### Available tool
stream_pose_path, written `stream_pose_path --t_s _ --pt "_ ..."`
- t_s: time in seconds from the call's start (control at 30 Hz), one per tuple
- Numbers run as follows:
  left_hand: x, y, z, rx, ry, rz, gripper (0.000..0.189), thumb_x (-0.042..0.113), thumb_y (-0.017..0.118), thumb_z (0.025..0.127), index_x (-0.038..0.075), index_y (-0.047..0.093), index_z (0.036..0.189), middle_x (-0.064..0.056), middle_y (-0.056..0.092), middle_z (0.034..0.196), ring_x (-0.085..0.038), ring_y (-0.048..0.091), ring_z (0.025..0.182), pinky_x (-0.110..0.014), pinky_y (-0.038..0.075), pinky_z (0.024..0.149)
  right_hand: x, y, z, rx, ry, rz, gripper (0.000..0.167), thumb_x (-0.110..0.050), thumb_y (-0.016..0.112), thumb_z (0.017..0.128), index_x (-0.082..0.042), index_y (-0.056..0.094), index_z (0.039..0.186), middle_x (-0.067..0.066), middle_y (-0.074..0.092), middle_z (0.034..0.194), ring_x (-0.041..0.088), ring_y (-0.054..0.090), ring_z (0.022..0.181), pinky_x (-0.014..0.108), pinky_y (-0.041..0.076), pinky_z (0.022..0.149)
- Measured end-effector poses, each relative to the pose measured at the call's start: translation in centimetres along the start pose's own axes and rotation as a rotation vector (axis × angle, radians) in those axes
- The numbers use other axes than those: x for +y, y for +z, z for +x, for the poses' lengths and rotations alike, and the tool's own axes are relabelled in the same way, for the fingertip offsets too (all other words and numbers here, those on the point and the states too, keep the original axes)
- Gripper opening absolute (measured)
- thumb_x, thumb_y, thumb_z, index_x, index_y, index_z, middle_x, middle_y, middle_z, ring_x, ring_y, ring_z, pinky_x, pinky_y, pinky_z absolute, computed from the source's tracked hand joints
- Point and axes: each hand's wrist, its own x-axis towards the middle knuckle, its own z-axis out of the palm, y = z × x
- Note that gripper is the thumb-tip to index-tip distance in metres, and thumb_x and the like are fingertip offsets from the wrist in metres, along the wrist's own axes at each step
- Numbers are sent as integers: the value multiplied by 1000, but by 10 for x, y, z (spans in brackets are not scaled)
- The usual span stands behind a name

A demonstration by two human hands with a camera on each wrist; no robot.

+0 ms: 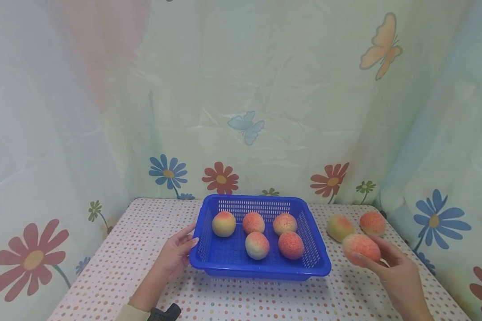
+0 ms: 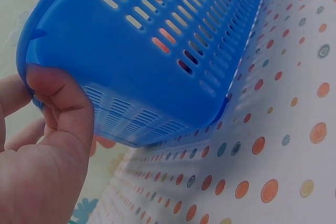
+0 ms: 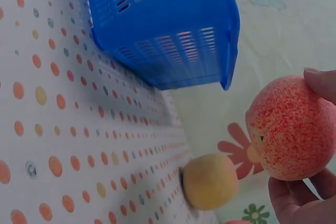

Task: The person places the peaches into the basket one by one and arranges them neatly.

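Dotted tabletop (image 1: 152, 218), left hand (image 1: 176, 255) pinching slotted plastic basket (image 1: 261, 269), right hand (image 1: 401, 272) curled round speckled peach (image 1: 360, 248)

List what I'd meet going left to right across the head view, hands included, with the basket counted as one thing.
Left hand → blue basket → yellow-green peach on the table → reddish peach being held → right hand.

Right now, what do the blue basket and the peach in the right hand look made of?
The blue basket looks like smooth moulded plastic: its walls have neat rows of slots. The peach in the right hand looks matte, with grainy red speckles like paint, so perhaps it's coated foam, but I can't be sure.
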Motion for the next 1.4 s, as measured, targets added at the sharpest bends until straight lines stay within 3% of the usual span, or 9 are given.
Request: stream_pose_path --t_s 0.07,0.17,0.23,0.3,0.43,0.6,0.8,1.03,1.4 --pt "0 0 0 0 1 1 66 13 61 103 13 31 161 -21 56 139 -28 67 121 -37 61 97 -2 1 -3 -10 -21 -7 102 -67 77 77 -32 32 161 9 33 167 36 34 149 57 49 111" --pt "0 0 0 3 4 2 65 13 61 103 13 31 161 -20 57 137 -28 67 120 -37 61 96 -5 3 -6 -14 -62 -34 98 -65 76 80 -28 34 161 11 37 164 34 39 142 30 60 95" --pt "-1 0 0 4 5 3 65 13 60 103 13 31 161 -20 58 137 -28 67 120 -37 61 96 -7 4 -7 -13 -78 -41 96 -63 76 81 -27 36 160 12 39 163 32 42 140 14 59 80" --pt "-1 0 0 2 6 4 65 13 61 103 13 31 161 -19 57 137 -28 67 121 -37 61 96 -9 5 -8 -14 -87 -39 96 -63 77 80 -26 37 160 12 39 162 31 42 139 7 55 74" --pt "-1 0 0 -6 8 9 66 14 61 103 14 30 161 -20 57 139 -28 67 122 -37 60 98 -13 7 -11 -29 -106 -44 97 -62 78 80 -26 37 160 11 39 163 31 43 141 7 55 76" --pt "-1 -1 1 -11 9 5 67 15 62 103 14 30 161 -20 57 140 -29 66 123 -39 60 98 -18 10 -15 -47 -158 -81 94 -60 77 82 -22 38 159 13 42 161 17 48 130 7 54 78" --pt "0 0 1 -8 2 0 67 15 63 102 13 31 161 -17 59 138 -28 67 121 -40 60 98 -23 18 -19 -44 -188 -103 98 -62 78 80 -21 39 159 13 46 159 28 49 135 16 59 84" --pt "0 1 1 -2 2 3 66 15 62 102 13 31 161 -21 56 140 -31 66 123 -42 59 100 -28 24 -20 -69 -241 -75 87 -54 80 83 -21 45 156 9 53 152 -13 47 110 3 50 81" --pt "1 0 1 -10 1 6 67 15 62 102 13 30 161 -22 56 140 -31 66 123 -41 60 99 -38 35 -23 -115 -295 -33 82 -50 82 83 -24 49 153 2 59 147 -16 50 109 4 51 83"
